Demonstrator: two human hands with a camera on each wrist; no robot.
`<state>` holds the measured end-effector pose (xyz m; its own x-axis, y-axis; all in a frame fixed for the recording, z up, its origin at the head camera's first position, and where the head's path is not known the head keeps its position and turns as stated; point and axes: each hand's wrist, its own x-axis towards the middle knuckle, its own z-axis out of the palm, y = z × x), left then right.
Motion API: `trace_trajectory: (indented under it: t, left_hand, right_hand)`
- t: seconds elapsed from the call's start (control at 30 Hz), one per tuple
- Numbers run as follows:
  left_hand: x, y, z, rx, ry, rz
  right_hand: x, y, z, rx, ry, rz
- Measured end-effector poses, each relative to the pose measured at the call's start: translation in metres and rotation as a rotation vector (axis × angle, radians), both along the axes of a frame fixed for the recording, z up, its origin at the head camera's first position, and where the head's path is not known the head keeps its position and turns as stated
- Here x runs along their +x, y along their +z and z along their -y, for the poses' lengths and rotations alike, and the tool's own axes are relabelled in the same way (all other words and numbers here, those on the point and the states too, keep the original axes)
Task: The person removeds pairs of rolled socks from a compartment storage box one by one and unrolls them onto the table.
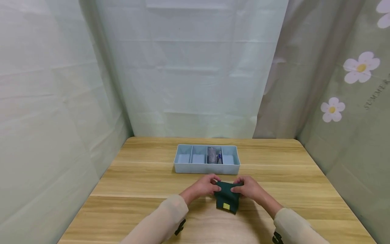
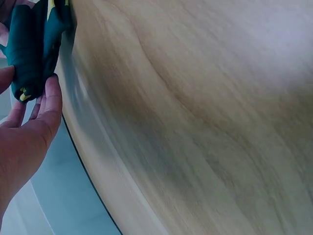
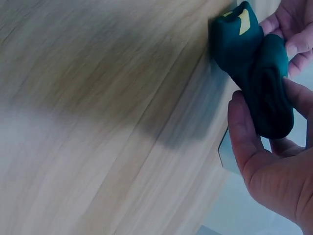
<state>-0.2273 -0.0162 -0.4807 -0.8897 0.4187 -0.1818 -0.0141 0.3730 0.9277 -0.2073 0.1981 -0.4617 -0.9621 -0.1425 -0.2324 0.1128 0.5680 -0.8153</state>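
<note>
A dark green cloth (image 1: 228, 197) with a yellow patch is stretched between both hands, just in front of the box. Its far end is wound into a roll (image 3: 272, 93), and the flat end with the patch hangs toward the person. My left hand (image 1: 205, 185) pinches one end of the roll between thumb and fingers; in the left wrist view, small yellow bits show at that end of the green roll (image 2: 27, 58). The other end is gripped by my right hand (image 1: 248, 188), thumb on the near side and fingers around the far side.
Behind the hands stands a light blue box (image 1: 195, 168) divided into several compartments. One compartment holds a greyish rolled item (image 1: 212, 156) and a small dark blue item (image 1: 219, 158). Pale curtains surround the wooden table (image 1: 128, 189) at the back and sides.
</note>
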Motion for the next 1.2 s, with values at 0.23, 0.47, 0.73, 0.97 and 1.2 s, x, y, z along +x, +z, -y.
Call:
trace_trajectory:
  t: [0.23,0.47,0.73,0.97,1.2]
  left_hand:
    - [0.001,-0.003,-0.005,-0.025,-0.006,-0.037]
    - [0.002,-0.007,-0.002,-0.012,-0.01,-0.049]
    - [0.006,-0.008,0.008,-0.076,-0.01,-0.148]
    - [0.018,-0.009,0.016,-0.073,-0.005,-0.216]
    - [0.025,-0.009,0.019,-0.084,0.003,-0.246]
  right_hand:
    - [0.006,0.001,-0.005,0.177,0.052,-0.083]
    - [0.008,-0.002,-0.013,0.33,0.122,-0.191]
    - [0.014,-0.011,-0.013,0.328,0.177,-0.386]
    - [0.019,-0.018,-0.012,0.411,0.35,-0.573]
    - [0.021,-0.023,-0.015,0.514,0.445,-0.728]
